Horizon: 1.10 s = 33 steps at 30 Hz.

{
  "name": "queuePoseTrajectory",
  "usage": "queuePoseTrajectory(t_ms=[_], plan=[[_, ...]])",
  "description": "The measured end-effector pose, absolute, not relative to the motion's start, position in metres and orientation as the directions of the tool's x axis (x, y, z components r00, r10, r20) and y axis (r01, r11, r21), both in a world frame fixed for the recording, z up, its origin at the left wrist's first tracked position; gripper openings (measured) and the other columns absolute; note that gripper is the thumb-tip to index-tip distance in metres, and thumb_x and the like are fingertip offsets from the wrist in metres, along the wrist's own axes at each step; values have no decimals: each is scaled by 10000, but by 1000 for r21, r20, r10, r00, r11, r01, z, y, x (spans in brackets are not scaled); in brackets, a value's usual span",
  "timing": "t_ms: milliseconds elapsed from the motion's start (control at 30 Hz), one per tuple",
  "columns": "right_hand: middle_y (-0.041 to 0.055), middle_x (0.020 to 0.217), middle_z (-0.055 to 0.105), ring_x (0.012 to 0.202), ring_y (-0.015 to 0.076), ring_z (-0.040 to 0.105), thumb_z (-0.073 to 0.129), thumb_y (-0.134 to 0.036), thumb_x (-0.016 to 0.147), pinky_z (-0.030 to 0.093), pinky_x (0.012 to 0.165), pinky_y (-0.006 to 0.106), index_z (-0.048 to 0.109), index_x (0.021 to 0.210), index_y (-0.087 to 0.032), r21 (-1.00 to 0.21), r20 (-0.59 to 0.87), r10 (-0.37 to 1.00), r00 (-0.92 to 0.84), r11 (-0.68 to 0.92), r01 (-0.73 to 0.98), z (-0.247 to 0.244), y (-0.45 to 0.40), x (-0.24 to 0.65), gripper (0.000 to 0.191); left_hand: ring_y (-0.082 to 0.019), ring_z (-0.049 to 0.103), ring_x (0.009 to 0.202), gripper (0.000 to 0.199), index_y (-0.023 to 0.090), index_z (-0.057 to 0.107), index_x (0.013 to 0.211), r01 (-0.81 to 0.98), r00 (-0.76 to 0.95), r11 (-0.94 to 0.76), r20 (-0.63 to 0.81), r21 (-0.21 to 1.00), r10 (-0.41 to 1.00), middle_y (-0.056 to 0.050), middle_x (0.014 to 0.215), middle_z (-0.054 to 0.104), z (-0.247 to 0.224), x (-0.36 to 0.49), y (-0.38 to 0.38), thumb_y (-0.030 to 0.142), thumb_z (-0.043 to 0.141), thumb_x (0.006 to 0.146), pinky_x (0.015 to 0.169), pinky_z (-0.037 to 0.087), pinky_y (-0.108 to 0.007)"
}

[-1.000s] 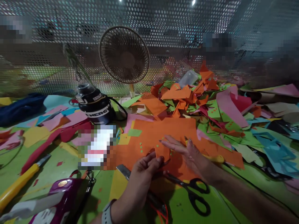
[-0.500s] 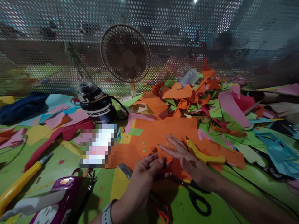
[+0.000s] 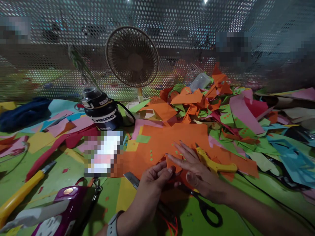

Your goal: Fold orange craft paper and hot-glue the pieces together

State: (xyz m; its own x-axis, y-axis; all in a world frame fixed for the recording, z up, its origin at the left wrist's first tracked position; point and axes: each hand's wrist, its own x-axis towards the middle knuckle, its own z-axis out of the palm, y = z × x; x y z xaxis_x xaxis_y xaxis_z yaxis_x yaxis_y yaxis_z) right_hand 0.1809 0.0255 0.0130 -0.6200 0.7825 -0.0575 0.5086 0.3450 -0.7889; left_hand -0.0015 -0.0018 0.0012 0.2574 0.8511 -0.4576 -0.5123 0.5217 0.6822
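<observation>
Green tabletop (image 3: 61,177) strewn with coloured paper offcuts | large orange sheet (image 3: 167,141) at centre | right hand (image 3: 194,167) lies flat, fingers spread, on the sheet | left hand (image 3: 157,175) pinches small orange cut-out (image 3: 173,163) at the sheet's 6 o'clock edge | yellow-handled cutter (image 3: 214,163) at the right hand's 2 o'clock

my right hand (image 3: 197,172) covers the blades of the black scissors (image 3: 209,213), so only the handles show. my left hand (image 3: 154,178) hides part of the small orange piece (image 3: 172,162). a pixelated patch (image 3: 103,154) blanks whatever lies on the surface there. the purple tool (image 3: 59,209) and yellow cutter (image 3: 17,196) run off the frame edge.
</observation>
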Motion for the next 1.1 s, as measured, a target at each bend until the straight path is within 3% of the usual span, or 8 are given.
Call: queuePoseTrajectory(t_ms=[233,400,533,700,900,1100], plan=[[-26,1602,68,1458,290,-17,387,-636,898,61,1143,575,394,1417,-372,-756,32,789,-614,421,501,9,24,181,583,-107,644,611,302,170,745,879,-501,241,526,-473,687,848,-19,781,716,2,0,-1,312,840,630,654,550,-235],[51,1440,459,1372,236,329,466,-443,943,262,1127,475,564,1300,-312,-842,194,891,-410,365,397,8,29,179,393,-104,639,564,319,166,724,802,-508,226,525,-483,682,846,4,709,697,-1,2,-3,357,861,587,627,551,-237],[65,1106,647,1089,194,575,564,-351,891,423,1006,392,618,1218,-243,-918,96,959,-266,189,350,6,32,174,349,-117,652,585,330,168,715,822,-506,220,514,-473,692,853,7,697,695,-3,2,-4,347,863,587,630,553,-244],[24,923,607,894,151,588,593,-305,841,481,880,333,605,1224,-215,-957,5,967,-254,78,280,2,32,170,394,-143,680,666,347,175,719,820,-515,145,509,-515,690,845,-12,759,724,-8,1,-4,313,884,547,650,548,-237],[1,864,559,811,123,558,616,-291,812,482,825,308,551,1264,-174,-985,-103,948,-302,-53,167,0,31,169,472,-153,671,705,269,179,742,840,-486,142,456,-448,745,883,-46,857,743,-8,2,-2,341,825,641,676,544,-247],[-6,863,548,806,119,540,623,-297,820,460,825,299,547,1264,-193,-982,-138,935,-327,-86,170,1,27,167,462,-109,586,559,196,178,719,695,-415,43,405,-427,815,903,9,607,663,-8,2,-2,347,809,655,560,490,-208]])
